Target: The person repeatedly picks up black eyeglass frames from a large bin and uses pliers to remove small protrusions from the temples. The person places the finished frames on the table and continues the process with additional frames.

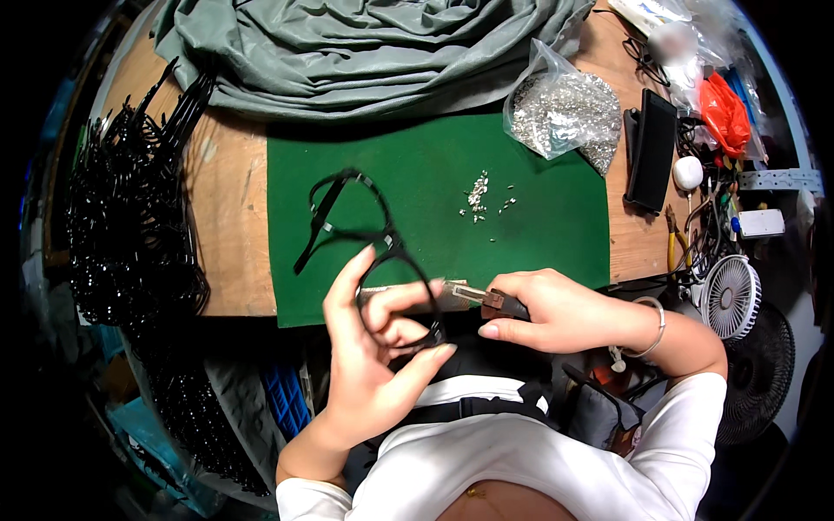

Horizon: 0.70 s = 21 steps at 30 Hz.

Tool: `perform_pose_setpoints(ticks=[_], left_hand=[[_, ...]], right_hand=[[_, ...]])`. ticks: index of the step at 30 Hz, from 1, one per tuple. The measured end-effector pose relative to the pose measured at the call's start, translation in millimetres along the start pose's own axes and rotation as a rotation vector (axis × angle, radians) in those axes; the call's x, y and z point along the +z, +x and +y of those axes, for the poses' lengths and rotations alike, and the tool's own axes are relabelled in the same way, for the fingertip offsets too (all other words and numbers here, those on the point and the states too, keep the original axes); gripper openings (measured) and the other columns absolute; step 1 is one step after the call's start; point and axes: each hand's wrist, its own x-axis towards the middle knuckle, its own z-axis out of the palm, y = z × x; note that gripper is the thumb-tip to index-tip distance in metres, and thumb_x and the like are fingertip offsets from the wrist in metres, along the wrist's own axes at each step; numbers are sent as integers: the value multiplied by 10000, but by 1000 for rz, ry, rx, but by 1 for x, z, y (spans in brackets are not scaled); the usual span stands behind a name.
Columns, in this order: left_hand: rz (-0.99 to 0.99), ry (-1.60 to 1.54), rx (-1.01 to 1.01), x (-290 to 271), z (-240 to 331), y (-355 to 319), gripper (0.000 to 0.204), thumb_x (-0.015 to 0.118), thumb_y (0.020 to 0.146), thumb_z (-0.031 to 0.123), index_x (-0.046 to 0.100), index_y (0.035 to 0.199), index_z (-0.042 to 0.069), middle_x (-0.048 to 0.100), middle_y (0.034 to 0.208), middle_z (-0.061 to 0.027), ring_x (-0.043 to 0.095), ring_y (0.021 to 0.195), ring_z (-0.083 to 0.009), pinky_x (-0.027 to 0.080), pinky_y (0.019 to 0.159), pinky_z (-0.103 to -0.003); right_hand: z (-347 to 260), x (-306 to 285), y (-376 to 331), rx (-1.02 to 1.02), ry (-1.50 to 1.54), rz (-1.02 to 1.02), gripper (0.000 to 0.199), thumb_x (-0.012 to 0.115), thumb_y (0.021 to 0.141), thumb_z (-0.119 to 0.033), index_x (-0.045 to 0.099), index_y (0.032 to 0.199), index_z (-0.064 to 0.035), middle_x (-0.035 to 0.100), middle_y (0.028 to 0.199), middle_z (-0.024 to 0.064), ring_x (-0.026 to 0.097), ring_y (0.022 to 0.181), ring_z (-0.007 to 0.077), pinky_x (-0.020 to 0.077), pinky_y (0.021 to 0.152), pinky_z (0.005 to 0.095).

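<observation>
A black eyeglass frame (pixel 390 246) is gripped by its near rim in my left hand (pixel 373 352), whose fingers curl around and through that rim. The far rim and a folded temple arm extend over the green mat (pixel 556 234). My right hand (pixel 556 313) is closed on a small hand tool (pixel 495 304) with a dark handle and a narrow metal tip; its exact kind is hard to tell. The tip points left, toward the frame's near rim. Beyond both hands, tiny silver metal parts (pixel 476 198) lie loosely scattered on the mat.
A clear plastic bag (pixel 556 108) full of silver parts sits at the mat's far right. Black eyeglass frames (pixel 130 217) are heaped at the left. Grey-green cloth (pixel 365 61) covers the far side. A phone (pixel 651 152), yellow-handled pliers (pixel 675 239) and a white fan (pixel 731 298) are on the right.
</observation>
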Motion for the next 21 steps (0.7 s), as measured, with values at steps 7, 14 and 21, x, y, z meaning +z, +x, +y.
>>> perform_pose_setpoints(ticks=[7,14,21], left_hand=[[102,-102,74,8,-23,-26,666,497,772,-105,87,1260,88,483,1048,-249,554,729,-120,440,737,-244],[-52,-379,-151,1,-19,-27,864,587,673,-136,47,1294,126,448,1142,-228,549,971,-238,432,869,-367],[-5,-184,-243,10,-30,-24,99,438,893,83,395,942,9,524,946,-146,575,776,-144,449,706,-250]], right_hand=[[38,-10,25,-21,-390,446,139,577,685,-44,496,779,17,533,724,175,548,705,342,451,646,406],[43,3,34,-3,-562,445,151,586,692,-55,485,783,9,527,755,161,534,757,327,428,676,401],[27,-1,22,-1,-275,427,145,569,681,-34,499,801,9,527,749,158,534,710,334,428,626,391]])
